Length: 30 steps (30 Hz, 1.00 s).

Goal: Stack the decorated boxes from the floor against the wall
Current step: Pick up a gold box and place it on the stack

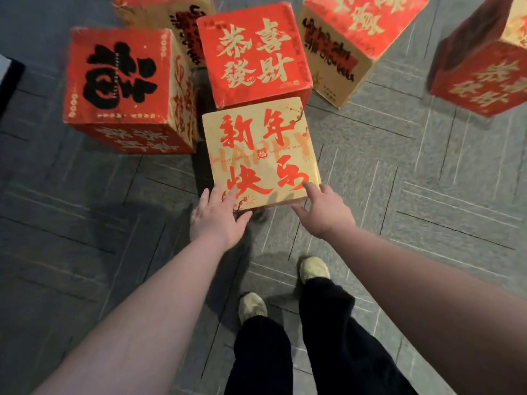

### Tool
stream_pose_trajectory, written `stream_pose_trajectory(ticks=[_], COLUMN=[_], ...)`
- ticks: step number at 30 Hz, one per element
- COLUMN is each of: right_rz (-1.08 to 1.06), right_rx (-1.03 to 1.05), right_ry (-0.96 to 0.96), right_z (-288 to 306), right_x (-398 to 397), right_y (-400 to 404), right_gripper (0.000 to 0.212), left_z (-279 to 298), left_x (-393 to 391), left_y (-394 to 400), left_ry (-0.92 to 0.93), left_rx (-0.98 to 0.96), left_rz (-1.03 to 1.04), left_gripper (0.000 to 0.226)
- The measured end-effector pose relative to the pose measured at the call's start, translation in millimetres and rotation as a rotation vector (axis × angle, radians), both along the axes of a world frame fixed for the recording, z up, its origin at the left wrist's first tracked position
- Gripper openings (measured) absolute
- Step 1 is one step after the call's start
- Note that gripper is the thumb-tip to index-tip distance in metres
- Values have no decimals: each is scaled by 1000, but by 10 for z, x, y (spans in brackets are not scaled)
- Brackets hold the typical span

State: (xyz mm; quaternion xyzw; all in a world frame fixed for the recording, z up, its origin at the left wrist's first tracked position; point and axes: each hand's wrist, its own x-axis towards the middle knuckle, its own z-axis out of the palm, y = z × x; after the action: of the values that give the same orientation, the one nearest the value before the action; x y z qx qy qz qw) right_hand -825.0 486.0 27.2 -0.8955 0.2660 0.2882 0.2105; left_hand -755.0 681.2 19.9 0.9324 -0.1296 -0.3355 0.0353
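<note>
A gold box with red characters (261, 152) stands on the floor just ahead of me. My left hand (216, 218) lies at its near left corner with straight fingers touching the top edge. My right hand (322, 209) reaches its near right corner, fingers extended onto the top and thumb spread below. Behind it stands a red box with gold characters (253, 52). A red box with a black character (119, 81) is to the left. More decorated boxes sit at the back left (182, 27), back right (350, 38) and far right (482, 67).
Grey carpet tiles (427, 181) cover the floor, with open floor to the right and left of me. My feet in pale shoes (252, 306) stand just short of the gold box. A dark object (8, 78) shows at the left edge.
</note>
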Motion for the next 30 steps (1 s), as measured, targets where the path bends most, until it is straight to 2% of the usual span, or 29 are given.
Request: stream_pose_trajectory(ticks=[5, 14, 23, 30], right_rz=[40, 36, -37, -135], right_rx=[1, -19, 9, 56], right_ry=[48, 86, 90, 87], right_z=[-461, -1071, -1404, -1580], right_x=[444, 996, 1245, 1271], right_y=[-127, -707, -754, -666], right_gripper=[67, 77, 84, 86], left_z=[-402, -1134, -1422, -1500], left_x=[320, 784, 1055, 1009], left_y=[-114, -432, -432, -465], left_ry=[58, 41, 16, 39], left_rx=[9, 77, 41, -79], left_rz=[94, 252, 345, 485], left_gripper=[80, 100, 100, 97])
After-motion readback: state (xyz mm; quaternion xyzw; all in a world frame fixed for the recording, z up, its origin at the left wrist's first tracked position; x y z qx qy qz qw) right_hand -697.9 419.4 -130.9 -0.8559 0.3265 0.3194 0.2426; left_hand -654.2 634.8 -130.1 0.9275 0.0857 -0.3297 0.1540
